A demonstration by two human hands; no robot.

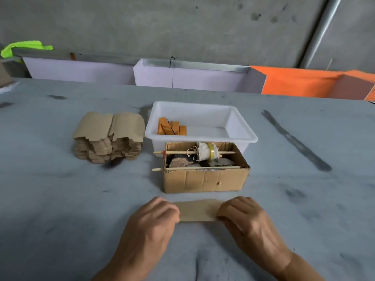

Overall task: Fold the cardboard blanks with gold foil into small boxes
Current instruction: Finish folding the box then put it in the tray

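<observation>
One blank (197, 210) lies flat on the desk (60, 199) — left hand (154, 218) and right hand (246, 218) pinch its two ends with curled fingers. Behind: one carton (205, 180), one white tub (239, 126) holding about three gold boxes (172, 128), one blank stack (108, 136).

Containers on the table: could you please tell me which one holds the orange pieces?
The white plastic tub, behind the cardboard box; the cardboard box holds sticks and a spool instead.

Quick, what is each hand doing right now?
Left hand: fingers curled over the left end of the cardboard blank, holding it on the table.
Right hand: fingers curled over its right end, holding it too.
</observation>
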